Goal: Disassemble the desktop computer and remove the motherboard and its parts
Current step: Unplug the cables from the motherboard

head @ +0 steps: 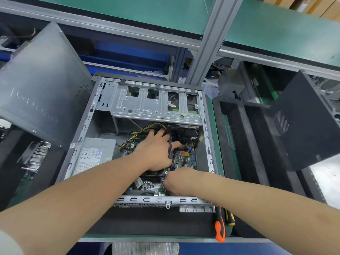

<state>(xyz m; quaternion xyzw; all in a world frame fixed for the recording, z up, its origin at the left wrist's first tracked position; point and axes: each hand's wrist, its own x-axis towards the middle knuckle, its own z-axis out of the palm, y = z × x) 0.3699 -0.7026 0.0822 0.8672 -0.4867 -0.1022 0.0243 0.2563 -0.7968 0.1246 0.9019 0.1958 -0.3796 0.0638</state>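
In the open case on the bench, our left hand curls its grip round the black cables, apparently to bare the motherboard at near right, where our right hand hides its own grip.

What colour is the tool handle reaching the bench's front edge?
The handle is orange with black, seen in the head view.

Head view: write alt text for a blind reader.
Two bare hands work inside an open desktop case: the left hand holds a black cable above the motherboard, the right hand curls at its near edge. An orange-handled screwdriver lies in front.
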